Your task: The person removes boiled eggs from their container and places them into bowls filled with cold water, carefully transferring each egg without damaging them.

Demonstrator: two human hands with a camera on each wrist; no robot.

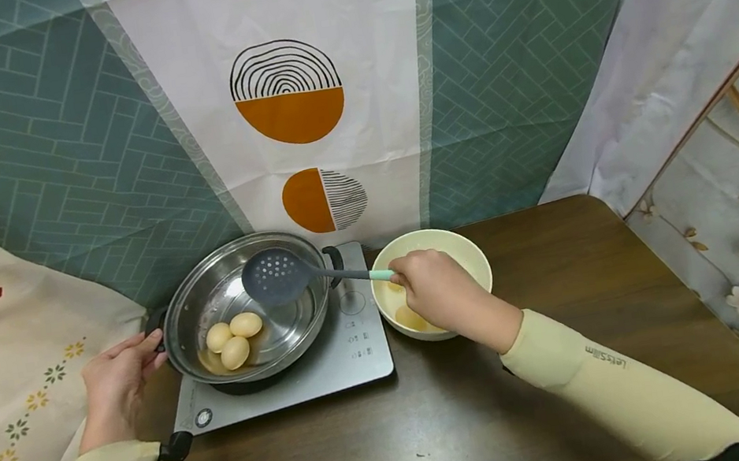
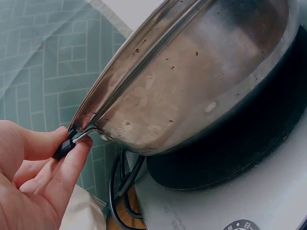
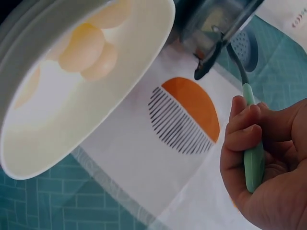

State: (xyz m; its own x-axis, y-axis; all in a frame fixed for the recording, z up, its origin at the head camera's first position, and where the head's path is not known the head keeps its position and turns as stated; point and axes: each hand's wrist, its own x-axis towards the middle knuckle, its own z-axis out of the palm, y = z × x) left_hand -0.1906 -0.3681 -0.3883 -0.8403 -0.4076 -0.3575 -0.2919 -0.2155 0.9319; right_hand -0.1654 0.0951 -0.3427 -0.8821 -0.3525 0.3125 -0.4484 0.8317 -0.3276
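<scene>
A steel pan (image 1: pixel 293 341) sits on the cooktop with three eggs (image 1: pixel 235 352) in shallow liquid at its near left. My left hand (image 1: pixel 118 383) pinches the pan's black left handle (image 2: pixel 62 149) between thumb and fingers. In my right hand (image 1: pixel 439 292) is the green handle (image 3: pixel 253 165) of a grey slotted skimmer (image 1: pixel 276 276). The skimmer's head hangs over the pan, apart from the eggs and with nothing on it. Below the right hand stands a cream bowl (image 1: pixel 468 247). Several eggs (image 3: pixel 84 48) lie in it, partly hidden by the hand in the head view.
The pan rests on a silver induction cooktop (image 1: pixel 280 399) with its controls on the right. Black cords (image 2: pixel 117 187) run behind it. Patterned cloth (image 1: pixel 329 149) hangs close behind the pan and bowl. The brown wooden table (image 1: pixel 545 252) extends to the right and front.
</scene>
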